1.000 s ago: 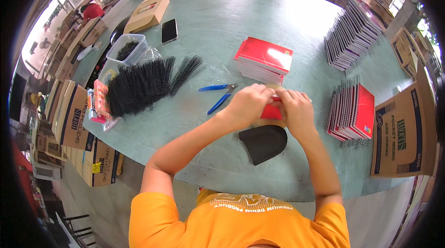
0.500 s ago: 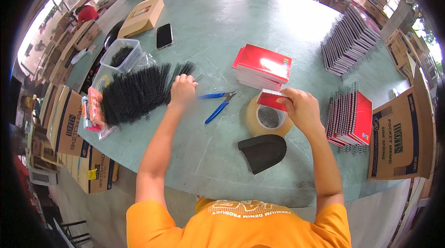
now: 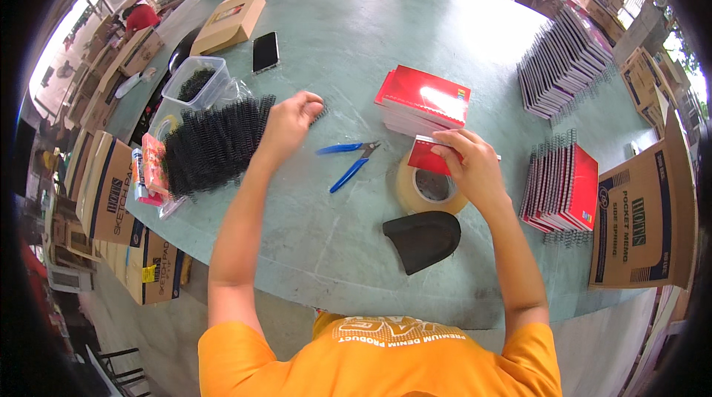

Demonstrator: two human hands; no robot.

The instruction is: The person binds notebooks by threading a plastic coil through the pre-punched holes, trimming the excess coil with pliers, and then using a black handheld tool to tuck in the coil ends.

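My left hand [image 3: 294,117] is closed at the right end of the heap of black spiral coils [image 3: 215,146]. A short length of black coil [image 3: 320,111] sticks out past its fingers. My right hand [image 3: 472,160] pinches a small red-covered notepad [image 3: 426,155], tilted up above a wide roll of tape [image 3: 406,188]. Behind it lies a stack of red notepads [image 3: 429,94]. Blue-handled cutters [image 3: 348,163] rest between my hands. Nearer to me is a curved black pad [image 3: 423,241].
Spiral-bound notepads stand in two groups, a far one [image 3: 564,63] and a near one [image 3: 560,186], beside an open carton [image 3: 644,215]. At left are a clear plastic tub [image 3: 215,89], a phone [image 3: 265,52] and a cardboard box [image 3: 230,22]. A person in red [image 3: 141,19] is farther back.
My left hand has lifted away from the heap, up and slightly right, with a coil at its fingers. The notepad in my right hand has shifted slightly up and left.
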